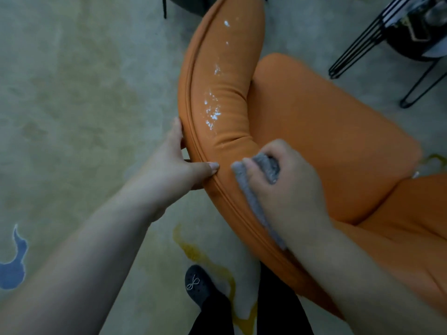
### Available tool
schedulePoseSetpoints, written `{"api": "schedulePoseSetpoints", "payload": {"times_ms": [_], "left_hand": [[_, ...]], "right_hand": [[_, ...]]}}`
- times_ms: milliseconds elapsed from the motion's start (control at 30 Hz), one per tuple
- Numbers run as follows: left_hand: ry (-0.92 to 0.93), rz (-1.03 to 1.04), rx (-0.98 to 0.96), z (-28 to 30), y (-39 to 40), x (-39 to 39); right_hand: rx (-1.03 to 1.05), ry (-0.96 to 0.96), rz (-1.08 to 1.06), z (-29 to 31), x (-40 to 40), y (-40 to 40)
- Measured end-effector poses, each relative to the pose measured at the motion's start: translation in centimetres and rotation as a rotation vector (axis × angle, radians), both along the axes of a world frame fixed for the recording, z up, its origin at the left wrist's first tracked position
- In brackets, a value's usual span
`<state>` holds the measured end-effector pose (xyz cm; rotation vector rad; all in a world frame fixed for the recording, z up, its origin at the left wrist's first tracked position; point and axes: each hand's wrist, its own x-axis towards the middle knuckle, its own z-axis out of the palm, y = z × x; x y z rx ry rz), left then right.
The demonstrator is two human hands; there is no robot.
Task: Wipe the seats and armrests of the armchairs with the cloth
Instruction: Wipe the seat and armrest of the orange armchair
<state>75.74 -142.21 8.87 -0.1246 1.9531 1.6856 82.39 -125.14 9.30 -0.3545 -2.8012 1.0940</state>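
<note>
Frame centre: your right hand (285,187) grips the grey fuzzy cloth (256,201) bunched against the orange padded armchair's (338,131) armrest (225,93); your left hand (179,163) pinches its piped edge. No legible writing.

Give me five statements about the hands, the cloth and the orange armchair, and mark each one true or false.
1. The right hand grips a grey cloth against the armrest. True.
2. The left hand lies flat on the seat cushion. False: it holds the armrest's outer edge, thumb on the piping.
3. Shiny wet patches show along the top of the armrest. True.
4. The cloth is orange. False: it is grey; the armchair is orange.
5. A black wire-legged stand stands on the floor beyond the armchair. True.
</note>
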Motion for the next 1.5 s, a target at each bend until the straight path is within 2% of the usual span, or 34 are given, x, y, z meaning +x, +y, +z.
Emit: {"api": "schedulePoseSetpoints", "payload": {"times_ms": [100, 233, 367, 567, 700, 833, 967, 1067, 1167, 1300, 1400, 1500], "left_hand": [[0.004, -0.002, -0.001, 0.0, -0.2, 0.0], [-0.009, -0.003, 0.003, -0.3, -0.4, 0.0], [-0.026, 0.006, -0.002, -0.4, -0.5, 0.1], [-0.029, 0.014, -0.042, -0.4, -0.1, 0.1], [-0.031, 0.007, -0.060, -0.2, 0.0, -0.5], [-0.015, 0.024, -0.004, -0.2, -0.3, -1.6], [-0.005, 0.018, 0.075, -1.1, -1.0, -2.9], [-0.052, 0.029, 0.071, -2.3, -1.7, -3.7], [-0.077, 0.089, 0.011, -3.8, -1.6, -4.4], [-0.054, 0.120, -0.007, -5.0, -2.1, -4.7], [-0.064, 0.103, -0.060, -4.0, -1.5, -5.9], [-0.012, 0.054, -0.042, -2.5, -1.2, -6.7]], "right_hand": [[0.008, -0.079, -0.106, -0.4, -1.3, 1.8], [-0.017, -0.003, -0.027, -0.6, -1.3, 0.5], [-0.010, -0.098, -0.089, -1.0, -3.4, 1.9], [-0.105, 0.015, -0.029, -1.1, -4.0, 0.0], [-0.115, -0.043, -0.142, -1.6, -6.8, 1.1], [-0.246, 0.145, -0.107, -0.3, -9.7, -1.9], [-0.109, 0.187, 0.046, -0.2, -11.9, -4.8], [-0.043, 0.125, -0.013, -1.1, -12.9, -2.9], [-0.066, 0.146, -0.091, -1.0, -13.2, -2.7], [-0.028, 0.201, 0.070, -1.0, -13.1, -4.2], [-0.029, 0.166, -0.008, -1.4, -15.4, -2.3], [-0.084, 0.260, -0.006, -1.4, -15.0, -2.5]]}}
